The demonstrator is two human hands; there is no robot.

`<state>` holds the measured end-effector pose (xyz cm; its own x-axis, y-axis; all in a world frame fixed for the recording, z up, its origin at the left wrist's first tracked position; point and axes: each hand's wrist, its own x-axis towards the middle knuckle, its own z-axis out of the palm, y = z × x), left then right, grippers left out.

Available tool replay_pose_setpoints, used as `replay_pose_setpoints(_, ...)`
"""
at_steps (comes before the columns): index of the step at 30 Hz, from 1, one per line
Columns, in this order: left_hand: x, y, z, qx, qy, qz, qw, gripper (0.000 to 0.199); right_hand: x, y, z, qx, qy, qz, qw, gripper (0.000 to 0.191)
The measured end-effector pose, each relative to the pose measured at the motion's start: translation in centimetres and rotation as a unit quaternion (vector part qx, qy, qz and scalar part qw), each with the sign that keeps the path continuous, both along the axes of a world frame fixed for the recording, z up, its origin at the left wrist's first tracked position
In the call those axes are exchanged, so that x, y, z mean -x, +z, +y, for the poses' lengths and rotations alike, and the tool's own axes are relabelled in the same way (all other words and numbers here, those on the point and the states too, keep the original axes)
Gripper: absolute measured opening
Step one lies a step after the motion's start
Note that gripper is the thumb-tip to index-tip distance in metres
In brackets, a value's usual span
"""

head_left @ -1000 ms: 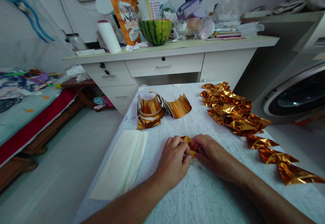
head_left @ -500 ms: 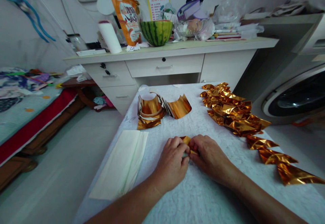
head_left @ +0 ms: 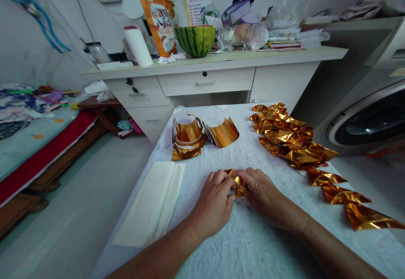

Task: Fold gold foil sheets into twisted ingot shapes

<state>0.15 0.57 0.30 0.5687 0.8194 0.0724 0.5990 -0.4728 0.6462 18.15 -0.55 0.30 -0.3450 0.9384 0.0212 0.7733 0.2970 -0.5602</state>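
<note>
A small piece of shiny gold foil paper (head_left: 238,185) is between my two hands, low over the cloth-covered table. My left hand (head_left: 217,201) has its fingers curled on the foil's left side; part of the foil is hidden under them. My right hand (head_left: 264,194) grips the right side with thumb and fingers. Beyond them, a stack of curled gold foil sheets (head_left: 188,133) with a ring on it stands beside a smaller curled stack (head_left: 224,134). Folded gold foil pieces (head_left: 284,133) lie heaped along the right, trailing toward me.
A folded cream paper sheet (head_left: 148,207) lies on the left of the table (head_left: 209,249). Behind stands a white desk (head_left: 205,70) bearing half a watermelon (head_left: 195,41), an orange snack bag (head_left: 160,23) and a paper roll (head_left: 138,47). A washing machine (head_left: 357,89) stands right, a bed (head_left: 28,144) left.
My right hand has shifted its grip on the foil, its thumb and fingers turning, and more of the foil's shiny face shows. My left hand has hardly moved.
</note>
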Motion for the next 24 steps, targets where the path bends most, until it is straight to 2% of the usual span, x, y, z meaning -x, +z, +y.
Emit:
replay_pose_setpoints(8, 0.1, 0.1, 0.1, 0.005, -0.005, -0.001, 1.0, 0.024, -0.1, 0.0, -0.2, -0.01, 0.013, 0.003, 1.0, 0.044)
replay_pose_setpoints(14, 0.3, 0.2, 0.1, -0.004, -0.011, -0.01, 1.0, 0.026, -0.1, 0.7, -0.6, 0.018, -0.011, -0.005, 1.0, 0.038)
replay_pose_setpoints(17, 0.5, 0.2, 0.2, -0.009, -0.019, -0.02, 1.0, 0.027, -0.3, 1.1, -0.6, 0.022, 0.005, -0.003, 1.0, 0.038)
replay_pose_setpoints(24, 1.2, 0.3, 0.6, 0.009, -0.032, -0.059, 0.998, 0.027, -0.1, 1.5, -0.5, -0.017, 0.036, -0.042, 0.998, 0.012)
